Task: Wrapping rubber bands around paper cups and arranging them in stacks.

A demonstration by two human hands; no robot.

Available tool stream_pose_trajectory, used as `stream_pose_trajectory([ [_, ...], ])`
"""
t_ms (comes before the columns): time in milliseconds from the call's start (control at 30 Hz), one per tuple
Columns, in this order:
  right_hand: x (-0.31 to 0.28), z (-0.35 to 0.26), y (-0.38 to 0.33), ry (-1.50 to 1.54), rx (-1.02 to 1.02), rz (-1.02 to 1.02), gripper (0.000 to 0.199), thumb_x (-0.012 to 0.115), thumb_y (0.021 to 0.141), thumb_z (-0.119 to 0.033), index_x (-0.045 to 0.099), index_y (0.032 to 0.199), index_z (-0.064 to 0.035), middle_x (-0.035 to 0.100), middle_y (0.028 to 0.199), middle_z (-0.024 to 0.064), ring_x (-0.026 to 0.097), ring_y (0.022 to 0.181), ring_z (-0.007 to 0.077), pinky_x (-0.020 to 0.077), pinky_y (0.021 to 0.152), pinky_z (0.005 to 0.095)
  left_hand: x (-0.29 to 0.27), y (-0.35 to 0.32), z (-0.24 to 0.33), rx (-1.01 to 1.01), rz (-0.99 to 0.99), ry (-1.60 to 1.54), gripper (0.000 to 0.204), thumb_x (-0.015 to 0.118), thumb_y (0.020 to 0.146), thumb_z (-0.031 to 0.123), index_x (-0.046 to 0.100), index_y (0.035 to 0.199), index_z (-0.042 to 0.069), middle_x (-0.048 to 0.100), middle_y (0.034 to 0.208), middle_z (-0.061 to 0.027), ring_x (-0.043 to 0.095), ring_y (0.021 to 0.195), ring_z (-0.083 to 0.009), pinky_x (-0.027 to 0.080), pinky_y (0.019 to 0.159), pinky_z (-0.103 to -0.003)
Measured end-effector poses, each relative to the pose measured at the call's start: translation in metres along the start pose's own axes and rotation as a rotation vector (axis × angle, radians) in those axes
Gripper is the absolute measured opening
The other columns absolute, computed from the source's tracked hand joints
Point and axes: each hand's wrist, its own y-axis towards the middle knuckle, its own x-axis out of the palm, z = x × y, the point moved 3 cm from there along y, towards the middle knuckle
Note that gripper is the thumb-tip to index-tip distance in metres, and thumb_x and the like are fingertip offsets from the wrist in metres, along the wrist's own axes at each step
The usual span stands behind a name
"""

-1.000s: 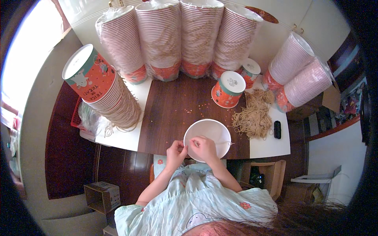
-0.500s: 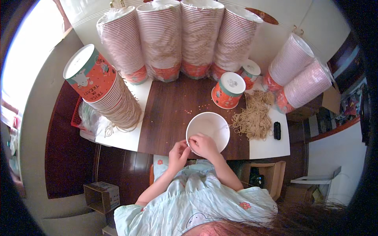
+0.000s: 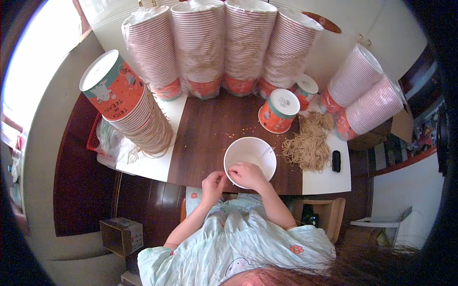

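Observation:
A white-lined paper bucket [image 3: 248,147] stands mouth up near the table's front edge. A thin pale cord [image 3: 268,150] shows at its right rim. My right hand [image 3: 248,175] reaches over the near left rim, its fingers curled and pinched on the bucket wall from inside. My left hand [image 3: 213,186] is just outside the same spot, its thumb and fingers pressed together close to the wall. What lies between the left fingertips is too small to make out. To the right of the bucket lies a loose heap of tan cords [image 3: 309,145].
An orange and green bucket [image 3: 278,114] stands upside down behind the heap, another [image 3: 305,90] beyond it. Tall plastic-wrapped bucket stacks [image 3: 198,47] line the back. A leaning stack [image 3: 133,105] with cords stands left. A black object [image 3: 336,161] lies at the right edge.
The view has shifted slightly. My left hand has drawn a little away from the rim, while my right hand stays at the near left wall. The cord at the right rim shows more clearly.

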Motion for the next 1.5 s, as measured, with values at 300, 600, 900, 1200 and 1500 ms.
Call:
stream_pose_trajectory([
  [300,-0.022,0.003,-0.007,0.149,0.087,-0.112,0.017,0.054,0.076,-0.025,0.056,0.086,-0.0123,0.06,0.073,0.0076,0.059,0.068,0.0262,0.0462,0.059,0.0364,-0.032,0.015,0.007,0.011,-0.168,-0.719,0.007,0.051,0.073,0.005,0.049,0.066,0.004,0.059,0.091,-0.0127,0.052,0.093,-0.0225,0.04,0.081,-0.033],
  [600,-0.037,-0.008,-0.007,0.433,-0.019,0.032,0.014,0.056,0.074,-0.007,0.051,0.086,-0.0028,0.055,0.073,0.0083,0.055,0.066,0.0176,0.0444,0.059,0.0285,-0.024,0.032,0.038,-0.116,-0.34,-0.527,0.011,0.056,0.078,0.004,0.053,0.088,0.001,0.055,0.08,-0.001,0.051,0.072,-0.0055,0.043,0.063,-0.018],
  [900,-0.042,-0.009,-0.003,0.356,-0.287,0.07,0.013,0.053,0.069,-0.006,0.057,0.082,-0.0063,0.056,0.078,0.0069,0.055,0.077,0.0222,0.0424,0.069,0.0336,-0.011,0.036,0.041,-0.006,-0.427,-0.08,0.012,0.06,0.077,0.009,0.056,0.084,-0.001,0.055,0.071,0.0008,0.049,0.065,-0.0033,0.042,0.057,-0.019],
  [1200,-0.025,-0.005,-0.007,-0.079,-0.269,0.197,0.012,0.061,0.068,-0.018,0.061,0.078,-0.0119,0.056,0.083,0.0001,0.053,0.085,0.018,0.0355,0.075,0.035,-0.01,0.034,0.035,-0.041,-0.528,-0.385,0.006,0.055,0.081,0.006,0.053,0.083,0.0,0.056,0.077,-0.0008,0.051,0.073,-0.0055,0.043,0.066,-0.02],
  [1500,-0.024,-0.007,-0.006,-0.021,-0.279,0.287,0.009,0.061,0.067,-0.017,0.062,0.075,-0.0129,0.055,0.078,0.0002,0.053,0.081,0.017,0.0356,0.073,0.0346,-0.015,0.034,0.035,-0.081,-0.603,-0.44,0.004,0.054,0.081,0.004,0.051,0.083,0.001,0.055,0.079,-0.0006,0.053,0.075,-0.0071,0.044,0.069,-0.021],
])
